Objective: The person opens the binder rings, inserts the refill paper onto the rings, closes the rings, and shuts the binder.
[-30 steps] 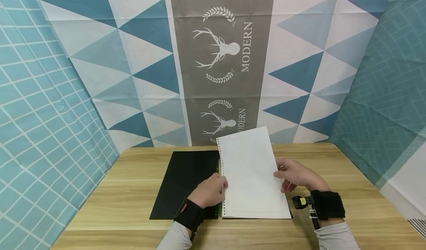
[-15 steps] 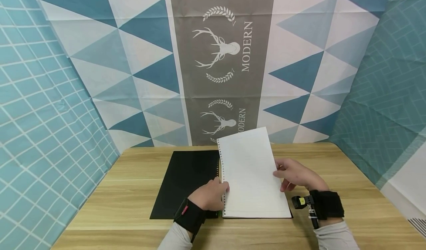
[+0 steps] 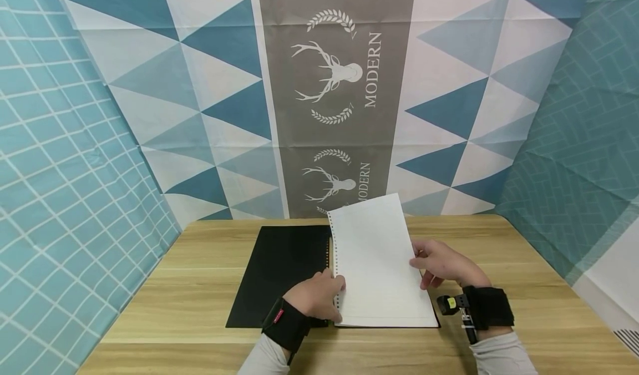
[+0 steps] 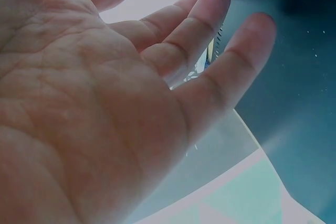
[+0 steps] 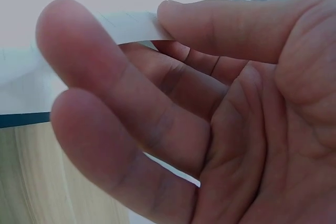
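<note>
A black-covered loose-leaf notebook (image 3: pixel 285 278) lies spread on the table. On its right half is white loose-leaf paper (image 3: pixel 376 264) with holes down the left edge, the far end raised. My left hand (image 3: pixel 313 296) touches that punched edge beside the spine, thumb and a finger apart along it. In the left wrist view its fingers (image 4: pixel 202 90) reach out fairly straight near the black cover (image 4: pixel 299 77). My right hand (image 3: pixel 444 261) pinches the paper's right edge. The right wrist view has the thumb (image 5: pixel 220 27) on top of the paper (image 5: pixel 126 24) and fingers underneath.
The wooden table (image 3: pixel 194 292) extends around the notebook. A patterned cloth backdrop (image 3: pixel 344 109) hangs behind it, and a blue tiled-print cloth (image 3: pixel 75 197) rises at the left. Black straps with cameras (image 3: pixel 451 304) sit on the wrists.
My left hand has slid a little toward the near end of the punched edge, and its thumb now shows on the paper. The paper's far end has dropped slightly. My right hand keeps its pinch.
</note>
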Demonstrator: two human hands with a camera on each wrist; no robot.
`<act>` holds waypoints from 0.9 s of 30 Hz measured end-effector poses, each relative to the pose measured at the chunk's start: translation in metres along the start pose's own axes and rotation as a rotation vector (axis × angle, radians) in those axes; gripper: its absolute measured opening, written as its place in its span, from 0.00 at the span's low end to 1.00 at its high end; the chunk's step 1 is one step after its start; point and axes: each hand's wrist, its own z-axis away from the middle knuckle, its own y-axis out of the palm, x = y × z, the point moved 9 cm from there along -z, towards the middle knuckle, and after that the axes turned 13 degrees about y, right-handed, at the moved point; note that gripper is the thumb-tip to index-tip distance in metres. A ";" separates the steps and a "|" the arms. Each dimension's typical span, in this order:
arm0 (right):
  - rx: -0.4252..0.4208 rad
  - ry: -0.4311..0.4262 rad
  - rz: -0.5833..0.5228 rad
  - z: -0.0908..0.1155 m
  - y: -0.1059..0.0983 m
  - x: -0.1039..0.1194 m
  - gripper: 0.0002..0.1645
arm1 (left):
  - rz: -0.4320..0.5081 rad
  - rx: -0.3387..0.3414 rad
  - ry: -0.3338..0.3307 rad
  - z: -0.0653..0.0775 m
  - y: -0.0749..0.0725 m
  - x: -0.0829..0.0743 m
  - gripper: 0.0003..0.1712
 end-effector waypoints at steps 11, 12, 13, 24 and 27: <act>-0.018 0.003 0.015 -0.006 0.003 -0.005 0.09 | -0.017 0.020 -0.019 0.000 -0.001 -0.002 0.34; -0.021 0.008 0.015 -0.006 0.003 -0.006 0.09 | -0.021 0.021 -0.020 0.000 -0.001 -0.003 0.35; -0.022 0.011 0.015 -0.006 0.003 -0.006 0.09 | -0.024 0.022 -0.020 0.000 -0.001 -0.003 0.35; -0.037 0.035 0.008 -0.009 0.003 -0.012 0.09 | -0.042 0.021 -0.027 -0.001 0.000 -0.003 0.36; -0.047 0.039 0.012 -0.010 0.003 -0.013 0.09 | -0.046 0.016 -0.033 -0.001 0.000 -0.002 0.36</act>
